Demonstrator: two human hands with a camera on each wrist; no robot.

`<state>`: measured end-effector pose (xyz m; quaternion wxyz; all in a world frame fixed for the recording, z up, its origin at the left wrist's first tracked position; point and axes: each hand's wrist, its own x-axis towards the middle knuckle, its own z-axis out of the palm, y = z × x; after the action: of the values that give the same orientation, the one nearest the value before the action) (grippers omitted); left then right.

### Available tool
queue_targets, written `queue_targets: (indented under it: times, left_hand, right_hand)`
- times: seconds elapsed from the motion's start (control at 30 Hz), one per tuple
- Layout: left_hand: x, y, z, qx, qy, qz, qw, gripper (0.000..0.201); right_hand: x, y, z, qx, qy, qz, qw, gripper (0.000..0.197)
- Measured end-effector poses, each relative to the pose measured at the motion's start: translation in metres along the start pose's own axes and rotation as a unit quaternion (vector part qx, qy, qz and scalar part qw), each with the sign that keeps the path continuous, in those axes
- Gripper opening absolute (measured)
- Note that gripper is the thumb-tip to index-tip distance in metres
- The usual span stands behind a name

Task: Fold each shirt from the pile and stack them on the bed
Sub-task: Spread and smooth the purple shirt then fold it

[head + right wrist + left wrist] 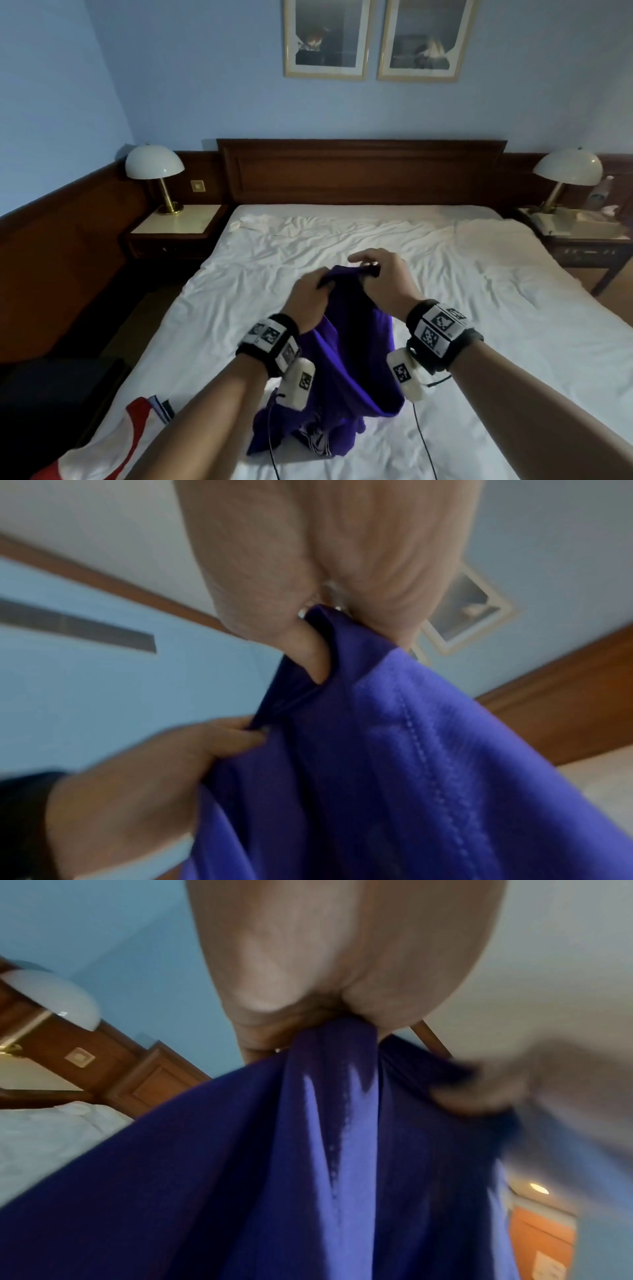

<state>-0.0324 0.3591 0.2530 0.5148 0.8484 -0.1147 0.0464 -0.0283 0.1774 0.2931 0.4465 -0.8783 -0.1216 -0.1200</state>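
A purple shirt [346,353] hangs from both hands above the white bed [479,308], its lower part bunched on the sheet. My left hand [310,291] grips the shirt's top edge at the left. My right hand [380,274] pinches the same edge just to the right, close beside the left. In the left wrist view the purple shirt [308,1164] gathers into my left hand [329,1020]. In the right wrist view my right hand [318,642] has its thumb hooked in a fold of the purple shirt [394,750], with my left hand [154,777] below.
A red, white and striped garment [113,442] lies at the bed's near left corner. Nightstands with dome lamps [154,164] [567,168] flank the wooden headboard [359,171]. Wrinkled sheet stretches behind and to the right of the shirt. Cables hang from my wrists.
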Motion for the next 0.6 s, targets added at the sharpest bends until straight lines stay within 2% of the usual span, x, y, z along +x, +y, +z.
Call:
queue_targets:
  times: [0.07,0.17,0.27,0.33,0.4,0.47,0.53,0.6]
  left_hand:
    - [0.009,0.001,-0.022,0.010,0.035,0.015,0.999,0.014]
    - [0.023,0.010,-0.043,0.077,0.009,0.044,0.996,0.020]
    - [0.035,0.022,-0.055,0.082,-0.026,0.069,0.994,0.023]
    - [0.040,0.021,-0.069,0.139,-0.037,0.060,0.988,0.030]
    - [0.047,0.009,-0.091,0.269,-0.011,0.011,0.963,0.039]
    - [0.054,-0.013,-0.121,0.402,0.048,-0.074,0.911,0.018]
    - [0.056,-0.035,-0.151,0.459,0.115,-0.185,0.861,0.018]
    - [0.055,-0.058,-0.175,0.442,0.158,-0.268,0.841,0.022]
  right_hand:
    - [-0.004,0.011,-0.015,-0.041,-0.007,-0.004,0.999,0.042]
    - [-0.009,0.028,-0.028,-0.059,0.002,0.027,0.998,0.024]
    - [-0.002,0.037,-0.039,-0.052,0.070,0.068,0.994,0.027]
    - [0.005,0.041,-0.053,0.001,0.107,0.123,0.987,0.034]
    - [0.012,0.051,-0.068,-0.005,0.119,0.168,0.979,0.033]
    - [0.016,0.066,-0.084,-0.041,0.123,0.203,0.971,0.029]
    - [0.020,0.080,-0.099,-0.039,0.140,0.247,0.958,0.025]
    - [0.023,0.092,-0.113,-0.027,0.168,0.290,0.942,0.022]
